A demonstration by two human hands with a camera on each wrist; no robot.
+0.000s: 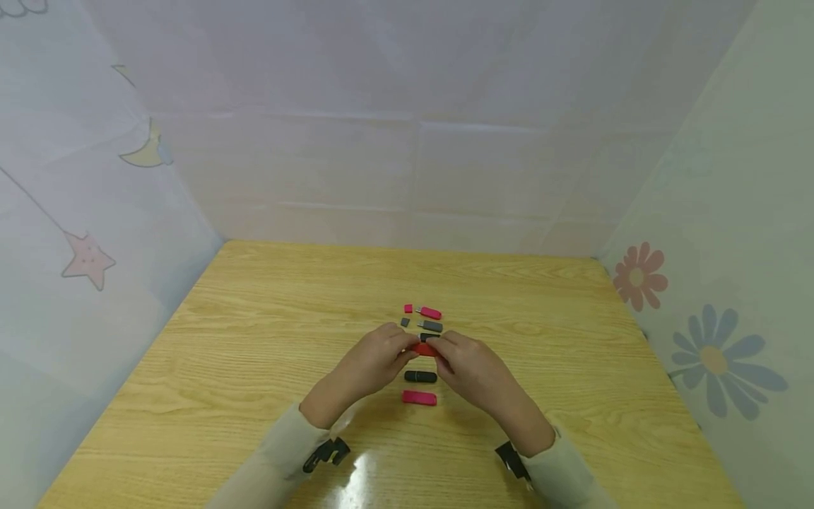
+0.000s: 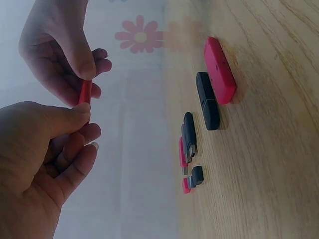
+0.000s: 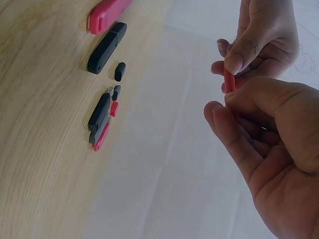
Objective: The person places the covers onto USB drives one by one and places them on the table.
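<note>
A red USB flash drive (image 1: 425, 349) is held above the table between both hands. My left hand (image 1: 375, 357) pinches one end between thumb and fingers, and my right hand (image 1: 473, 371) pinches the other. Only a short red stretch shows between the thumbs in the left wrist view (image 2: 85, 92). Just beyond the hands lies an uncapped black flash drive (image 1: 429, 338), partly covered by fingers in the head view. Its small black cap (image 3: 120, 71) shows in the right wrist view. Nearer me lie a capped black flash drive (image 1: 420, 377) and a capped pink one (image 1: 420, 398).
Farther back on the wooden table (image 1: 286, 297) lie an uncapped grey flash drive (image 1: 432, 326) with its cap (image 1: 405, 322) to the left, and an uncapped pink one (image 1: 430, 312) beside its cap (image 1: 408, 309). Printed cloth walls (image 1: 407, 141) border the table.
</note>
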